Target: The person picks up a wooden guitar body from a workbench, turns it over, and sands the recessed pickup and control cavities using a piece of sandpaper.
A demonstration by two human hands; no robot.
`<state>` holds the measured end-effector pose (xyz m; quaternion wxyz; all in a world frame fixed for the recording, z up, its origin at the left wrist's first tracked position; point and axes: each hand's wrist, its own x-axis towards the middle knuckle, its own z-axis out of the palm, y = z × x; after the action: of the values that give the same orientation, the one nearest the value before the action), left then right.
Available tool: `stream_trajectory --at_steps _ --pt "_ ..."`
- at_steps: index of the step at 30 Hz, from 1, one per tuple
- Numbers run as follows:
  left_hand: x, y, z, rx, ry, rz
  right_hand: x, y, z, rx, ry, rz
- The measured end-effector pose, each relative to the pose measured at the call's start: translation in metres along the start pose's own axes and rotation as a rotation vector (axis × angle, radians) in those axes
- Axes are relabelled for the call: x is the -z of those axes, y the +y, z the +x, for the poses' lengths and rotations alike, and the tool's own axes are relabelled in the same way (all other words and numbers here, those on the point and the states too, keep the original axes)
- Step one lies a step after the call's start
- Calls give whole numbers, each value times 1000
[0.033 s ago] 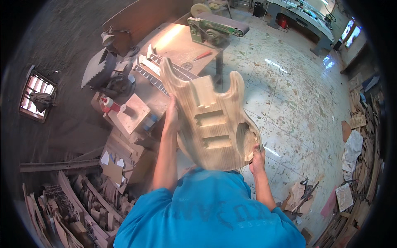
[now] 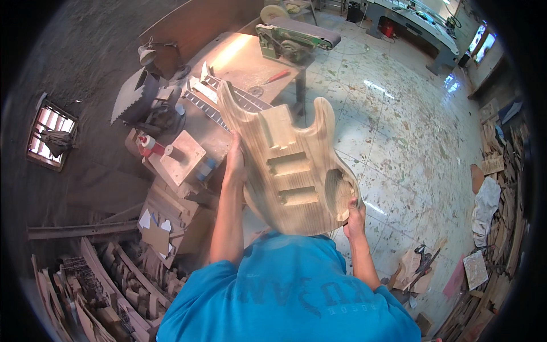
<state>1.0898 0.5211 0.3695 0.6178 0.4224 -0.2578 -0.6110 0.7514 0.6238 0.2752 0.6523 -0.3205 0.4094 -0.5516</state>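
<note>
A pale, unpainted wooden electric guitar body [image 2: 293, 180] is held up in front of me, tilted, its horns away from me. Its near face shows a neck pocket, two rectangular cavities and a rounded hollow at the right. My left hand [image 2: 235, 157] grips the left edge near the waist, its fingertips hidden behind the wood. At the lower right edge, my right hand [image 2: 354, 219] is closed on the rim, thumb on the face beside the rounded hollow. Beyond the body, two slotted strips that look like guitar fretboards [image 2: 206, 111] lie on the workbench [image 2: 228, 68], partly covered.
A green belt sander [image 2: 296, 43] stands at the bench's far end, near a red-handled tool [image 2: 276, 78]. A red and white bottle [image 2: 149, 145] sits at the left, beside a board with an upright cylinder [image 2: 175, 154]. Wood offcuts [image 2: 108, 279] fill the lower left; more scrap [image 2: 501, 216] lines the right.
</note>
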Motion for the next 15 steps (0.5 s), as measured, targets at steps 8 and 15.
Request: stream_trajectory --at_steps 8,15 --pt "0 -22 5 45 75 109 16 4 3 -48 59 74" --pt "-11 -28 7 62 14 87 27 12 10 -89 85 128"
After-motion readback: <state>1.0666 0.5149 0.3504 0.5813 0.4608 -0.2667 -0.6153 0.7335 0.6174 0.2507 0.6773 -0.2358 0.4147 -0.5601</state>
